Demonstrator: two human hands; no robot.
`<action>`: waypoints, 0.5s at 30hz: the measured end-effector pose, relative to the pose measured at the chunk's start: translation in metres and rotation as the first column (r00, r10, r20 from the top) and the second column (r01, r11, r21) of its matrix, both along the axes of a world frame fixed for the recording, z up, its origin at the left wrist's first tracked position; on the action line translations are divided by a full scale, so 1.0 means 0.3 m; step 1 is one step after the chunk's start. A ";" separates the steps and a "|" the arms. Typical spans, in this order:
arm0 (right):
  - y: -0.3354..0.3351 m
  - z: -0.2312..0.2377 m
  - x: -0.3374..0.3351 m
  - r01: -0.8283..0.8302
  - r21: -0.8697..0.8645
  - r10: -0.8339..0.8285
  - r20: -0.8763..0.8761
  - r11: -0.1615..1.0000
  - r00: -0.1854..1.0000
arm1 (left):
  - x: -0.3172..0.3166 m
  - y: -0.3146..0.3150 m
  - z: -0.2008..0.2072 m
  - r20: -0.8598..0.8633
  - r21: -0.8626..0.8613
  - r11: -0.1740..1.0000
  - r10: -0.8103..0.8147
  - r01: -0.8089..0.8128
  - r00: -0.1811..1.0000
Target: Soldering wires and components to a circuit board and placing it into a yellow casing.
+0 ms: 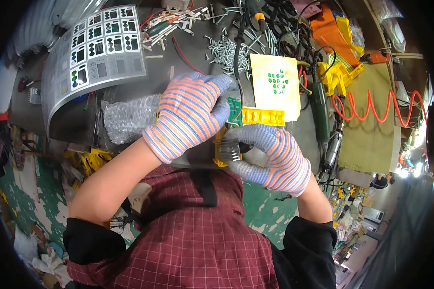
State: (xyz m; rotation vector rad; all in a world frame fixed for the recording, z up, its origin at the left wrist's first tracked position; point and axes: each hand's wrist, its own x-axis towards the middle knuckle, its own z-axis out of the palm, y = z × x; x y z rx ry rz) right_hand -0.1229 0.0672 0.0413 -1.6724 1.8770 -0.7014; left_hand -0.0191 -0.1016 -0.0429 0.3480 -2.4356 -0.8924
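Both my hands wear striped knit gloves with grey fingers. Between them lies a yellow plastic housing (263, 116), with a green circuit board (234, 110) and thin wires at its inner corner. My left hand (190, 113) is curled beside the board, fingers bent and thumb close to the board's edge; what it grips is hidden. With thumb and fingers, my right hand (275, 156) pinches a finned metal heat sink (229, 150) over the housing's near part. A dark cable (238, 53) runs down past my left fingertips towards the board.
Bubble wrap (130, 118) lies left of my left hand, below a curved sheet of printed labels (101, 48). Loose screws (229, 55) are heaped ahead, near a yellow sticker sheet (275, 82). Rightward are a green-handled power tool (319, 113), yellow housings (340, 77) and a coiled orange hose (371, 111).
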 end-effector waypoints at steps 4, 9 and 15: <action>0.004 0.001 -0.017 0.024 0.051 -0.032 0.158 0.998 0.987 | -0.002 0.000 0.000 -0.051 -0.034 0.999 0.010 -0.012 0.999; 0.016 0.004 -0.021 0.150 0.095 -0.171 0.281 0.984 0.944 | -0.021 -0.012 0.003 -0.043 -0.035 0.999 0.002 -0.004 0.999; 0.027 -0.027 0.038 0.114 0.051 -0.117 0.056 0.992 0.992 | -0.021 -0.029 0.002 -0.094 -0.056 0.998 -0.032 0.027 0.995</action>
